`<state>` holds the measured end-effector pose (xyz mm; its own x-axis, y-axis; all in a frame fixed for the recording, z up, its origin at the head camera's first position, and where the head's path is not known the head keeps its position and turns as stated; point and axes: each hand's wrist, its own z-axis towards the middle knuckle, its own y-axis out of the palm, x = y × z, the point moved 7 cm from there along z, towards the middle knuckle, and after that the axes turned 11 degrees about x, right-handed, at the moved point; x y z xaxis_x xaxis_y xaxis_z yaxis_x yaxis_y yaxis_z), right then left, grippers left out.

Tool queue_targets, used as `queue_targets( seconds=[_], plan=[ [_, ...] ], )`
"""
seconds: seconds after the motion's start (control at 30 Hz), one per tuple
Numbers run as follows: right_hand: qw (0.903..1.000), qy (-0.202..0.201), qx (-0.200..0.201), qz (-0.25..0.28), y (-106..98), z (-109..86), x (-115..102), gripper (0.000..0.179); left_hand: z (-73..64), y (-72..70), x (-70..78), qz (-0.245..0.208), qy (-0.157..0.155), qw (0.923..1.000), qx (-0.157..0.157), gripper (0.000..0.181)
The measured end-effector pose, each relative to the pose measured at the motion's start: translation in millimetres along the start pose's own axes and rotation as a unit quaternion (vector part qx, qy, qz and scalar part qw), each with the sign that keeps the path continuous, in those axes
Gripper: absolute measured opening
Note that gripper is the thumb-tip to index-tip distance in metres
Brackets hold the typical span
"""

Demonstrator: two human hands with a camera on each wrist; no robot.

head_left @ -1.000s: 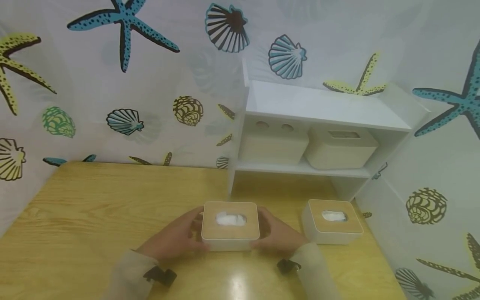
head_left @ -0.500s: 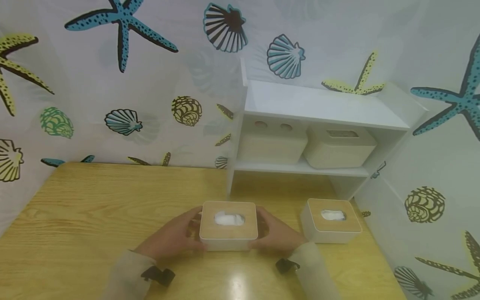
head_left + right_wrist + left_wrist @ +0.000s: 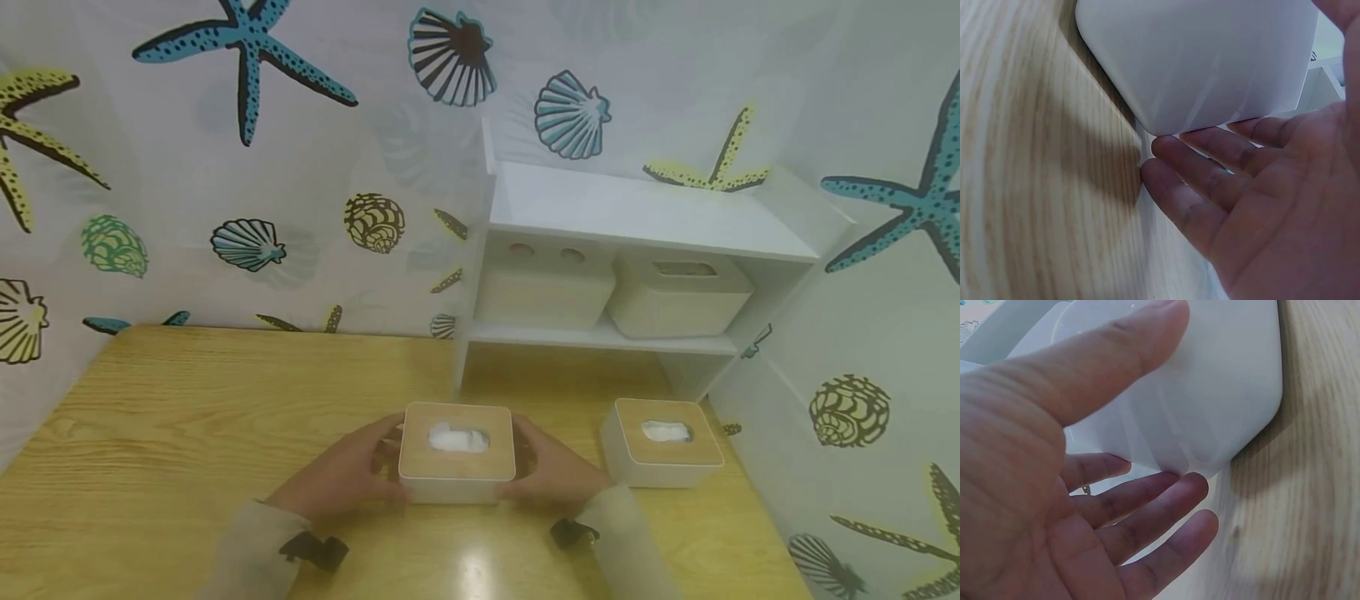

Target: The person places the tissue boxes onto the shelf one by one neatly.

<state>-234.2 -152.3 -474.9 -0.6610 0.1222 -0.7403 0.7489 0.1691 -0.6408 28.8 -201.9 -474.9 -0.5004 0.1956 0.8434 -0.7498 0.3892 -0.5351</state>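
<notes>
A white tissue box (image 3: 456,467) with a light wood lid sits on the table, a tuft of white tissue (image 3: 453,438) showing in the lid's oval slot. My left hand (image 3: 348,475) holds its left end, and my right hand (image 3: 558,473) holds the right end. The left wrist view shows that thumb lying across the white front of the box (image 3: 1235,369), with the fingertips by its far corner. In the right wrist view, fingertips reach the lower edge of the white wall (image 3: 1204,56). A second tissue box (image 3: 663,473) stands to the right, beyond my right hand.
Behind the boxes stands a white shelf unit (image 3: 652,208), holding a cream bin (image 3: 543,292) and another cream box (image 3: 678,304) with a slotted top. The wood table (image 3: 187,433) stretches left. A wall (image 3: 795,333) with sea-life prints borders the right edge.
</notes>
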Motion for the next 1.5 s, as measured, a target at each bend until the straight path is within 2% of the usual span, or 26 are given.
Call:
queue_targets(
  seconds=[0.27, 0.5, 0.7, 0.83, 1.0, 1.5],
  plan=[
    [0.9996, -0.026, -0.001, 0.001, 0.8, 3.1, -0.7, 0.118, -0.3, -0.4, -1.9, 0.004, -0.004, 1.0, 0.0, 0.112],
    [0.9961, -0.073, -0.003, 0.05, 1.1, 6.2, -7.2, 0.107, -1.3, -3.4, 1.5, -0.003, 0.018, 0.9998, 0.012, 0.113],
    [0.9933, -0.09, 0.006, 0.073, -1.8, 5.4, -12.6, 0.105, -2.2, -6.2, 4.1, -0.009, 0.01, 0.9997, 0.019, 0.113],
    [0.9937, -0.084, 0.026, 0.069, -4.9, 3.8, -14.7, 0.102, -1.5, -7.8, 6.0, -0.019, 0.01, 0.9995, 0.022, 0.114],
    [0.9935, -0.085, 0.037, 0.067, -7.8, 1.2, -18.0, 0.102, -1.5, -9.7, 5.4, -0.03, -0.006, 0.9993, 0.024, 0.113],
    [0.9921, -0.059, 0.048, 0.099, -12.8, -1.1, -23.1, 0.101, -3.4, -16.3, 15.3, -0.054, 0.033, 0.9976, 0.028, 0.107]
  ],
)
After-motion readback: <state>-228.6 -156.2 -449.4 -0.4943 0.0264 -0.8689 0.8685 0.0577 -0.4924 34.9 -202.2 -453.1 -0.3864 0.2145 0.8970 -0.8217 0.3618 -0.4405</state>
